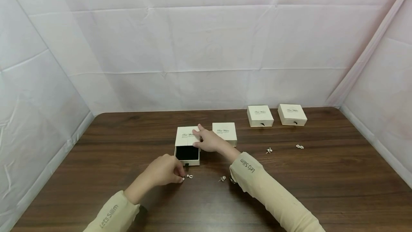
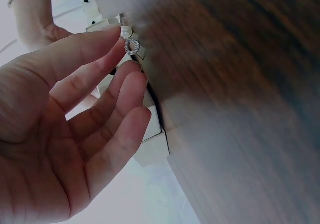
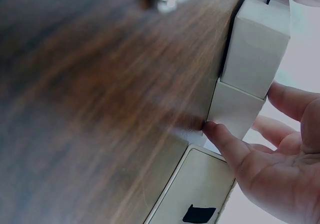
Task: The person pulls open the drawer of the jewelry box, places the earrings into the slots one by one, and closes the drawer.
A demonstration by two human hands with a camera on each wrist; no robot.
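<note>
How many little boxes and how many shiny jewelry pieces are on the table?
White boxes: 4, one open, one beside it, two at the back.
Jewelry pieces: 4.
Total: 8.
</note>
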